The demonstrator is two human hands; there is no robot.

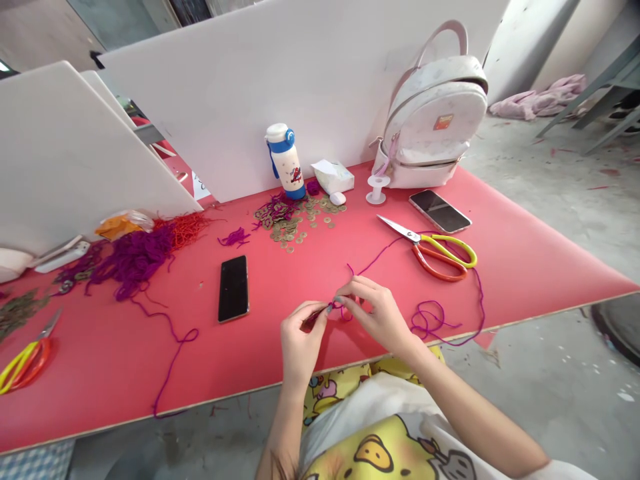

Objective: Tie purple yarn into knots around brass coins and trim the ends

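Since both hands are pinched in so close, I'd say fingertip control matters most for working this loop. The left hand (304, 339) pinches a dark flat piece (312, 321), with purple cord (382, 253) at its tip; the right hand (376, 313) pinches the cord just beside those fingertips. Best bet imo: grip the piece firmly right by the loop, draw the cord through evenly, and leave slack so it doesn't snag on the scissors (442, 256), ahead and right of the hands. The piece sits between the left fingers, just over the table (270, 360). Its long axis slants, near-left to far-right, with the corded end toward the right fingertips. Can't tell exactly how the cord goes round; fingers hide it.
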